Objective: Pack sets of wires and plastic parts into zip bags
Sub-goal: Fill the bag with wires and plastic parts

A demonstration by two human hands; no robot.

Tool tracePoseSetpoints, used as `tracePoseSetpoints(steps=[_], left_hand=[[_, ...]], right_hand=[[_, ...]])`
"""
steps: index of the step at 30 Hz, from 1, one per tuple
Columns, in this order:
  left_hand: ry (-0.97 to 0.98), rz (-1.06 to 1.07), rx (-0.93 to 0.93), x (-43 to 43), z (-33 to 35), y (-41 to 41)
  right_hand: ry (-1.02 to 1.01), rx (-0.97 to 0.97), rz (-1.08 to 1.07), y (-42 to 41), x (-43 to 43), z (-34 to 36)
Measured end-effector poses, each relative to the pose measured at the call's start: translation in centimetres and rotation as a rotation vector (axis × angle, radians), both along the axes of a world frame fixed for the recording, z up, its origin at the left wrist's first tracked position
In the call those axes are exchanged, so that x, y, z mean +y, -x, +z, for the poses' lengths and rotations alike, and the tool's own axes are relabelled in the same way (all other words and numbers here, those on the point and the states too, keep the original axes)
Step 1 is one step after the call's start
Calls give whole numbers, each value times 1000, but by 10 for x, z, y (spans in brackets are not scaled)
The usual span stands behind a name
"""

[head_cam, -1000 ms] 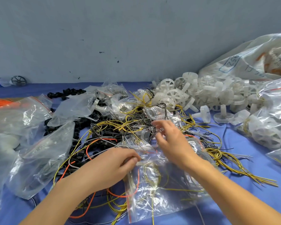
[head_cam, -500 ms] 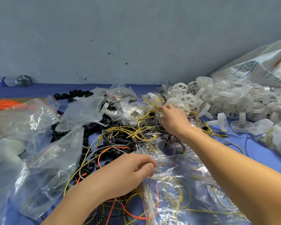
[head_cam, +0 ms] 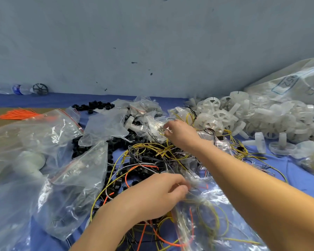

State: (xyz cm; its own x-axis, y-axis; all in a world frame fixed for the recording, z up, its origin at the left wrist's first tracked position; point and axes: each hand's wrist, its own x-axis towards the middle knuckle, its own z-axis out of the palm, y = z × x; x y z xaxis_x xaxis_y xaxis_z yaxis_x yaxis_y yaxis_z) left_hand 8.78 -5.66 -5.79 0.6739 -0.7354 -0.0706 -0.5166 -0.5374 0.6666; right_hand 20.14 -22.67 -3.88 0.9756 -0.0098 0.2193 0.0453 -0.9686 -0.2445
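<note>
1. The left hand [head_cam: 156,194] pinches the mouth edge of the clear plastic zip bag [head_cam: 212,220]. The bag lies just below and right of that pinch, with yellow and orange wire loops inside. The film looks slick, so a loose pinch could let the mouth fall shut.
2. The right hand [head_cam: 181,135] has its fingers curled at the far edge of the tangled heap of yellow and black wires [head_cam: 152,153]. I cannot tell whether they hold anything.
3. Strands under that wrist interlock, so pulling one set may drag neighbouring strands along.
4. The pile of white plastic spoked wheels [head_cam: 216,113] sits just right of those fingers, and a snagged wire could scatter them.
</note>
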Motion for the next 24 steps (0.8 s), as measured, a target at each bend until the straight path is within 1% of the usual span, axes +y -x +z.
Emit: tracePoseSetpoints(steps=[3, 5, 8, 11, 12, 13, 14, 17, 19, 22, 23, 24], left_hand=[[37, 5, -9, 2, 3, -2], [101, 15, -18, 3, 6, -2], [224, 73, -35, 7, 11, -6], [363, 137, 17, 12, 14, -11], [412, 162, 33, 14, 15, -13], [463, 188, 49, 15, 16, -14], [512, 213, 68, 16, 18, -15], [648, 303, 120, 19, 27, -19], [747, 390, 166, 21, 33, -20], [914, 557, 298, 24, 39, -23], [961, 609, 353, 25, 40, -24], [1005, 653, 407, 26, 40, -24]], right_hand=[[-21, 90, -60, -16, 19, -7], [-2, 101, -131, -24, 25, -15], [45, 52, -174, -30, 33, -21], [64, -19, -150, -33, 38, -24], [40, -44, -144, -32, 39, -23], [-31, -64, -134, -31, 39, -23], [-163, -79, -118, -29, 40, -20], [-703, -92, -55, -19, 40, -1], [-1032, -79, -50, -10, 40, 17], [-1578, 6, -20, 12, 34, 41], [-1716, 41, 11, 22, 31, 46], [-1812, 72, 36, 33, 29, 49]])
